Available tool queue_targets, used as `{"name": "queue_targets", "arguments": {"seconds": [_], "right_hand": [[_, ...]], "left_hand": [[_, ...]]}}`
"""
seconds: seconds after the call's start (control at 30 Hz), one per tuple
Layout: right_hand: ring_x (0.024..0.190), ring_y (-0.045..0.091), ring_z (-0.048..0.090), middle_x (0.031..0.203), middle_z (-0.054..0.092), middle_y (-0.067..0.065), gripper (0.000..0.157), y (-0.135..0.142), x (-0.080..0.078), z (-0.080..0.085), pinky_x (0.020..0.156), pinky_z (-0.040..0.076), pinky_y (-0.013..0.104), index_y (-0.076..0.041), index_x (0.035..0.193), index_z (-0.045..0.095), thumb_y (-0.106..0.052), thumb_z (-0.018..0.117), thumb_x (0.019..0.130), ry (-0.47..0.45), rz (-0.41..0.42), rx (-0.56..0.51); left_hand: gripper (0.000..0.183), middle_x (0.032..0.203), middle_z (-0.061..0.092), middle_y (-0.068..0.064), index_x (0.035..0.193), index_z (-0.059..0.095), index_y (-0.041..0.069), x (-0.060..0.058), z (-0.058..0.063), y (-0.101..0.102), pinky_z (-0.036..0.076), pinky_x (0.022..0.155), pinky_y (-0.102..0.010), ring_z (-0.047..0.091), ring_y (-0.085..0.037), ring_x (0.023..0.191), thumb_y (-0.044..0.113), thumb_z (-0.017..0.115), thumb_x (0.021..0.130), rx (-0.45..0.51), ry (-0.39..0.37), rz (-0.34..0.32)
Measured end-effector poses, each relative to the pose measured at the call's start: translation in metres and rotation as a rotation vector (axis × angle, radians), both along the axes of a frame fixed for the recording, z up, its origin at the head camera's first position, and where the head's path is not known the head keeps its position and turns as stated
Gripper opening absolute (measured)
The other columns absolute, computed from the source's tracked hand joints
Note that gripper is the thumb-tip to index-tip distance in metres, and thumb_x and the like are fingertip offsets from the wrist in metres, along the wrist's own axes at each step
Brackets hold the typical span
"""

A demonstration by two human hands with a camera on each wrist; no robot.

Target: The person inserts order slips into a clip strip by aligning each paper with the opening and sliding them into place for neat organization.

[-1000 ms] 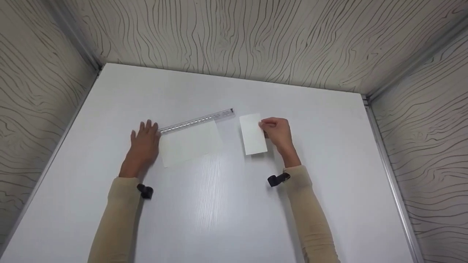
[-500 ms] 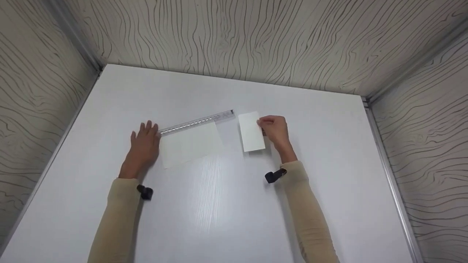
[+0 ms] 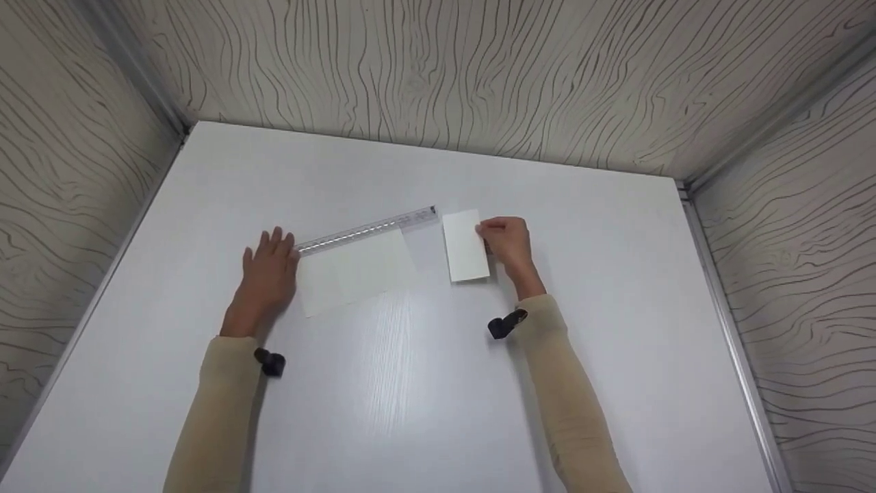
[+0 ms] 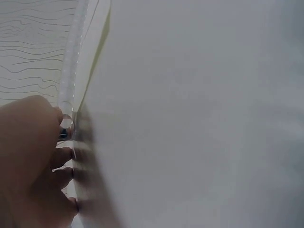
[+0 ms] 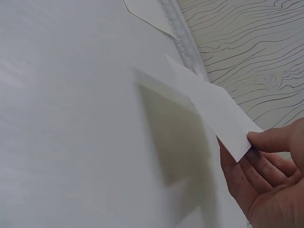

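Observation:
In the head view my left hand [image 3: 265, 284] lies palm down on the white table, fingers extended. Its thumb side touches the left end of a clear plastic ruler [image 3: 366, 231]. Along the ruler's near edge lies a flat off-white sheet of paper [image 3: 356, 274]. My right hand [image 3: 510, 241] pinches the right edge of a smaller white piece of paper [image 3: 463, 248] between thumb and fingers. That piece is raised off the table, just right of the ruler's end; the right wrist view shows its shadow [image 5: 175, 133] below.
The white table [image 3: 383, 411] is bounded by wood-patterned panels [image 3: 424, 75] at the back and both sides. Metal rails [image 3: 746, 342] run along its side edges. A small black camera sits on each wrist, and tan sleeves cover the forearms.
My right hand has moved a little to the left with the small paper, bringing it closer to the ruler's end. The left hand, ruler and larger sheet have stayed practically in place.

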State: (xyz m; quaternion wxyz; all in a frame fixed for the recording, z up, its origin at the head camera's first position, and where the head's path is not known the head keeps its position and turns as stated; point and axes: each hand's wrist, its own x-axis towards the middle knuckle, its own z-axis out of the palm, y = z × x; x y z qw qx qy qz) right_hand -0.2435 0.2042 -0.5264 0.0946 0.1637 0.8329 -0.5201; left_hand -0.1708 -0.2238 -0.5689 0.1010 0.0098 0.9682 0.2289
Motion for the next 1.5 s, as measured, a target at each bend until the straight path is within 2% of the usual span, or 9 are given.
{"name": "queue_targets", "arguments": {"seconds": [0.13, 0.4, 0.67, 1.07, 1.5], "right_hand": [[0.101, 0.021, 0.069, 0.12, 0.075, 0.018, 0.027, -0.001, -0.002, -0.004, 0.079, 0.058, 0.024, 0.0, 0.12, 0.076, -0.018, 0.07, 0.1, 0.0, -0.005, 0.003], [0.108, 0.023, 0.068, 0.125, 0.074, 0.017, 0.028, -0.003, -0.008, -0.008, 0.084, 0.059, 0.027, -0.002, 0.122, 0.075, -0.018, 0.07, 0.1, -0.03, -0.015, 0.003], [0.096, 0.016, 0.066, 0.121, 0.074, 0.015, 0.028, -0.005, -0.014, -0.013, 0.072, 0.057, 0.021, -0.002, 0.123, 0.075, -0.019, 0.071, 0.1, -0.061, -0.032, -0.02], [0.091, 0.015, 0.068, 0.119, 0.074, 0.013, 0.029, -0.007, -0.021, -0.016, 0.072, 0.059, 0.02, -0.002, 0.125, 0.073, -0.019, 0.07, 0.101, -0.096, -0.006, 0.002], [0.098, 0.016, 0.067, 0.125, 0.072, 0.014, 0.029, -0.01, -0.025, -0.016, 0.072, 0.059, 0.021, -0.002, 0.126, 0.072, -0.018, 0.068, 0.102, -0.102, 0.002, 0.012]], "left_hand": [[0.061, 0.178, 0.008, -0.02, 0.167, 0.019, 0.004, 0.0, 0.002, 0.001, -0.003, 0.134, -0.069, 0.001, -0.044, 0.165, 0.037, 0.019, 0.116, -0.021, -0.001, -0.001], [0.062, 0.178, 0.007, -0.02, 0.168, 0.018, 0.005, 0.002, 0.004, 0.001, -0.003, 0.134, -0.069, 0.0, -0.044, 0.165, 0.039, 0.016, 0.116, -0.028, -0.01, 0.003], [0.062, 0.178, 0.006, -0.02, 0.168, 0.018, 0.004, 0.002, 0.004, 0.0, -0.004, 0.134, -0.069, -0.001, -0.044, 0.165, 0.039, 0.016, 0.116, -0.01, -0.009, 0.004], [0.062, 0.177, 0.009, -0.021, 0.167, 0.02, 0.003, 0.001, 0.001, 0.001, -0.004, 0.134, -0.069, 0.0, -0.045, 0.165, 0.038, 0.018, 0.116, 0.007, 0.006, 0.009], [0.063, 0.177, 0.007, -0.022, 0.167, 0.02, 0.002, 0.0, 0.001, -0.001, -0.004, 0.133, -0.07, -0.001, -0.046, 0.165, 0.038, 0.017, 0.116, 0.028, 0.007, 0.004]]}}
